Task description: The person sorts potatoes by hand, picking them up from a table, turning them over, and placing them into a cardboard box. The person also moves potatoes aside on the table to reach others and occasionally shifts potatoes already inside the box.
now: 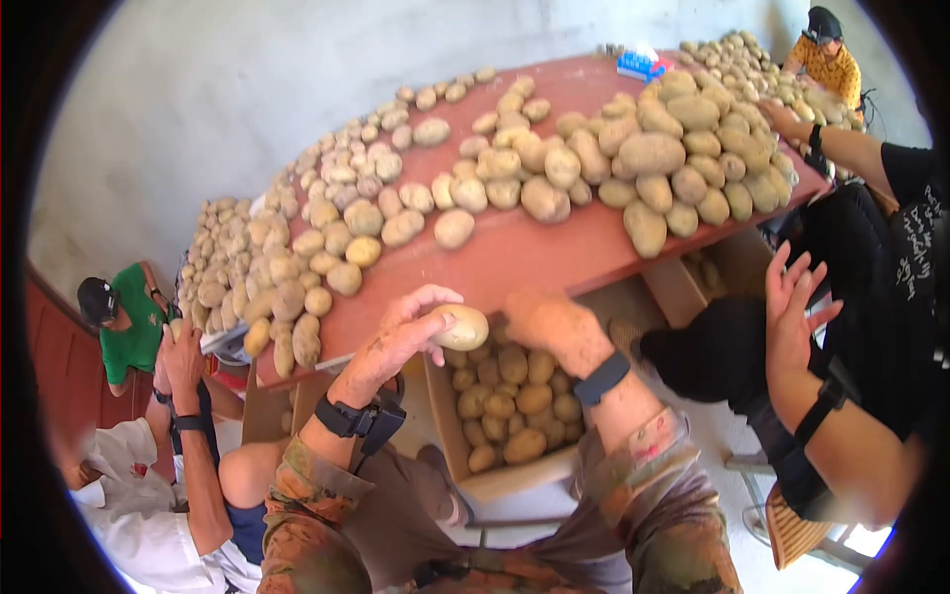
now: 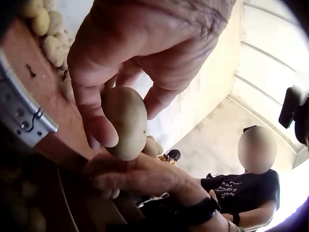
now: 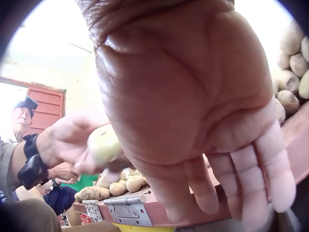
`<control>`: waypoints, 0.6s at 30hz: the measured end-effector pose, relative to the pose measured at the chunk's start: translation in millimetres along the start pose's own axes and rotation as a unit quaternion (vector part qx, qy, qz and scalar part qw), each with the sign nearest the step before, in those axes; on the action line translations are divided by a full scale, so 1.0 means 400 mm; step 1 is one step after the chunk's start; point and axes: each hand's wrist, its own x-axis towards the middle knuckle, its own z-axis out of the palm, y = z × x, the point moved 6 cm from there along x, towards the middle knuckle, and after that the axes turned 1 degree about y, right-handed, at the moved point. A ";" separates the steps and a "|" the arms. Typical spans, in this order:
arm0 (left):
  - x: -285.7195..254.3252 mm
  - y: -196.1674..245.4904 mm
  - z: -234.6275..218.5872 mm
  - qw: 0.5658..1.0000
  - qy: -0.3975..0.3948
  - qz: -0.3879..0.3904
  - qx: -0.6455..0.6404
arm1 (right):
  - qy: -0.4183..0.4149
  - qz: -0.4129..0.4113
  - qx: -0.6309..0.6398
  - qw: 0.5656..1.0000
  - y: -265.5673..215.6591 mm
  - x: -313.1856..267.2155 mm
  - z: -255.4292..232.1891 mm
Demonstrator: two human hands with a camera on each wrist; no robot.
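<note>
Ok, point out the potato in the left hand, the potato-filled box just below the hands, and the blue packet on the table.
Potato (image 1: 463,328): head view, middle of its visible side.
Box (image 1: 524,478): head view, near wall.
Blue packet (image 1: 638,67): head view, its blue side.

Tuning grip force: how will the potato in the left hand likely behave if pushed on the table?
Likely to roll: the potato is a rounded oval, no flat side visible. Probably stiff: no denting shows where the left hand pinches it. May slip a little: its skin looks smooth.
</note>
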 end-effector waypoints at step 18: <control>-0.045 -0.433 0.038 0.970 0.097 -0.218 -0.050 | -0.073 0.032 -0.028 0.996 0.002 0.003 -0.026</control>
